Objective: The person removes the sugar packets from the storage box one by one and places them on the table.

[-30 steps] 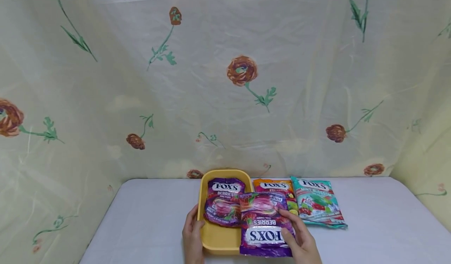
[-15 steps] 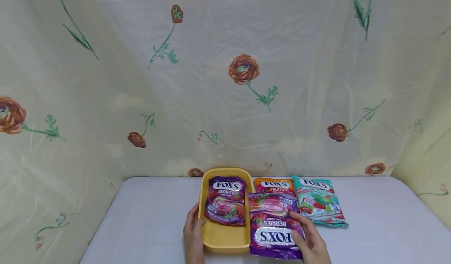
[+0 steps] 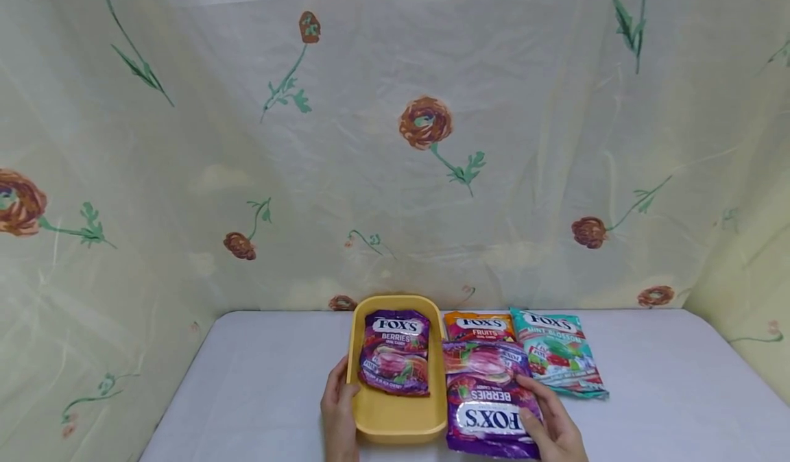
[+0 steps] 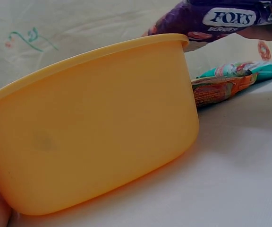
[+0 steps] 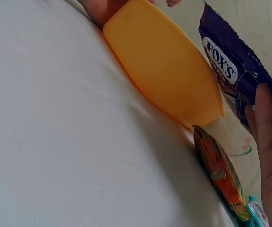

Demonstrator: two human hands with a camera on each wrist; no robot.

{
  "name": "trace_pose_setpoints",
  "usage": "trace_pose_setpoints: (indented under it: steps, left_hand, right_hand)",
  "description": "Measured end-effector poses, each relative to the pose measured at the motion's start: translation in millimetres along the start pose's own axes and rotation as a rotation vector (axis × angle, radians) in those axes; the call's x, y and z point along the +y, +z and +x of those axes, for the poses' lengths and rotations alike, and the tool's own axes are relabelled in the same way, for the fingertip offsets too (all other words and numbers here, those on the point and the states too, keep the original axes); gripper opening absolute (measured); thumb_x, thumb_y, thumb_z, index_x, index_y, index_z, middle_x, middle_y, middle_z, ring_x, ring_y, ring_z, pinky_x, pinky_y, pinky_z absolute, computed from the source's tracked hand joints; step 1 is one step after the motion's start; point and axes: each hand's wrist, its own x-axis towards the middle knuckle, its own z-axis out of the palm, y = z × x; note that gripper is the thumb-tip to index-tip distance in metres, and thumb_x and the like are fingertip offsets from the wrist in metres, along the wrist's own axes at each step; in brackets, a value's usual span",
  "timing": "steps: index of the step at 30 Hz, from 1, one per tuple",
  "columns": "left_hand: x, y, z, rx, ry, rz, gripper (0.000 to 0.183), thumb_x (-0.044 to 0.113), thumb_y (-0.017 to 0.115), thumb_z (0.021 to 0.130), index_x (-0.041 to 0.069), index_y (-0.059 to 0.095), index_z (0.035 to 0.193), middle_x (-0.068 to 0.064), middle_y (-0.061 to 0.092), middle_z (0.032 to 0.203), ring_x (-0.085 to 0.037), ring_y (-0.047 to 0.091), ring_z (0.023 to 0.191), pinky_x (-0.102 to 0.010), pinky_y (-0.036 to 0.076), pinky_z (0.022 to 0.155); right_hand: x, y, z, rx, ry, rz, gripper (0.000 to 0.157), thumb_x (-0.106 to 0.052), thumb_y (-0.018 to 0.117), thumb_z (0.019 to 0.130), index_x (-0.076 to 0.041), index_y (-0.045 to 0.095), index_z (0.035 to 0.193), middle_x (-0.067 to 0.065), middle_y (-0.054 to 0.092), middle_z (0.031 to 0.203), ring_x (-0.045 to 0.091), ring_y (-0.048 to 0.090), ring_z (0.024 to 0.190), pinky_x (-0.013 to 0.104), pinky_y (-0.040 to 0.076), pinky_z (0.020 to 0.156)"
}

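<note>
My left hand (image 3: 339, 408) grips the left side of a yellow plastic tub (image 3: 395, 417), its thumb near the rim. Inside the tub lies a purple Fox's Berries candy bag (image 3: 395, 352). Pinched by its right edge in my right hand (image 3: 555, 424) is a second purple Berries bag (image 3: 490, 400), its lettering upside down in the head view. The right wrist view shows this held bag (image 5: 240, 61) raised above the table, beside the tub (image 5: 164, 61). Beneath and behind it, partly covered, lies an orange Fox's Fruits bag (image 3: 481, 326).
A teal Mint Blossom bag (image 3: 558, 354) lies on the table right of the orange one. The white-covered table (image 3: 259, 386) ends at a flowered curtain (image 3: 395, 174) behind and at both sides.
The held Berries bag has moved right with my right hand, from overlapping the tub's right rim to beside it, over the orange bag. My left hand stays at the tub.
</note>
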Motion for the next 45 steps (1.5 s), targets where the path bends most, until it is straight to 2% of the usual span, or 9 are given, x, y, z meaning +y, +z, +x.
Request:
trace_pose_setpoints:
  steps: [8,10,12,16,18,29,34,38,45]
  left_hand:
    - [0.6,-0.6,-0.2,-0.002,0.000,-0.011,0.054,0.003,0.043,0.084,0.007,0.047,0.137,-0.016,0.043,0.146,-0.030,0.043,0.133,-0.044,0.035,0.112]
    - [0.5,-0.1,-0.1,-0.004,-0.003,-0.006,0.054,0.004,0.043,0.084,0.006,0.046,0.137,-0.017,0.042,0.146,-0.031,0.042,0.134,-0.046,0.035,0.112]
    - [0.3,0.5,0.1,-0.005,-0.006,-0.004,0.054,0.004,0.042,0.084,0.006,0.045,0.138,-0.018,0.041,0.146,-0.032,0.042,0.134,-0.046,0.035,0.112]
    - [0.3,1.3,0.4,-0.005,-0.012,-0.003,0.054,0.004,0.042,0.085,0.006,0.044,0.139,-0.019,0.040,0.147,-0.033,0.041,0.134,-0.047,0.035,0.111]
    - [0.1,1.4,0.6,-0.006,-0.010,-0.007,0.054,0.004,0.042,0.085,0.006,0.044,0.139,-0.019,0.040,0.147,-0.033,0.041,0.134,-0.046,0.035,0.111]
    - [0.2,0.7,0.7,-0.008,-0.007,-0.012,0.054,0.004,0.043,0.085,0.006,0.045,0.138,-0.019,0.040,0.147,-0.033,0.040,0.135,-0.046,0.035,0.112]
    - [0.6,0.5,0.8,-0.002,-0.025,-0.005,0.054,0.004,0.043,0.084,0.007,0.045,0.139,-0.018,0.040,0.147,-0.033,0.040,0.135,-0.047,0.035,0.112]
    - [1.0,0.8,1.8,0.005,-0.036,0.005,0.055,0.005,0.043,0.083,0.007,0.046,0.138,-0.017,0.041,0.147,-0.033,0.041,0.134,-0.047,0.036,0.111]
    - [2.0,1.8,1.1,0.003,-0.039,0.007,0.055,0.005,0.043,0.083,0.008,0.046,0.137,-0.017,0.041,0.147,-0.033,0.041,0.134,-0.048,0.036,0.111]
  right_hand:
    - [7.7,-8.7,0.2,-0.003,-0.078,0.009,0.058,-0.034,0.053,0.094,-0.016,0.030,0.144,-0.024,0.042,0.127,-0.002,0.059,0.101,0.028,0.058,0.081]
    - [10.5,-11.3,0.4,-0.002,-0.078,0.012,0.059,-0.035,0.054,0.094,-0.015,0.030,0.144,-0.026,0.044,0.125,-0.001,0.059,0.101,0.029,0.058,0.081]
    - [13.1,-13.2,1.5,0.002,-0.046,0.011,0.064,-0.040,0.057,0.091,-0.017,0.030,0.144,-0.022,0.043,0.129,0.000,0.059,0.102,0.030,0.058,0.082]
    - [18.5,-15.4,4.9,0.011,0.063,0.010,0.080,-0.053,0.064,0.079,-0.022,0.029,0.144,-0.002,0.034,0.143,0.006,0.057,0.106,0.034,0.057,0.086]
    - [21.0,-15.9,6.2,0.014,0.080,0.006,0.087,-0.057,0.066,0.073,-0.022,0.029,0.144,0.006,0.030,0.147,0.012,0.057,0.108,0.036,0.057,0.086]
    - [32.7,-20.1,7.7,0.027,0.099,0.003,0.100,-0.066,0.068,0.062,-0.021,0.030,0.143,0.011,0.032,0.147,0.022,0.056,0.110,0.040,0.058,0.083]
    - [39.6,-20.8,7.5,0.021,0.113,0.022,0.096,-0.061,0.070,0.063,-0.022,0.032,0.142,0.009,0.034,0.144,0.024,0.059,0.106,0.041,0.058,0.082]
    - [45.0,-21.9,8.2,0.015,0.122,0.024,0.099,-0.063,0.070,0.059,-0.023,0.033,0.142,0.007,0.036,0.141,0.024,0.060,0.104,0.042,0.058,0.081]
    - [50.8,-21.2,0.7,0.040,0.062,-0.076,0.087,-0.058,0.063,0.067,-0.017,0.036,0.139,0.025,0.051,0.126,0.026,0.064,0.091,0.039,0.058,0.069]
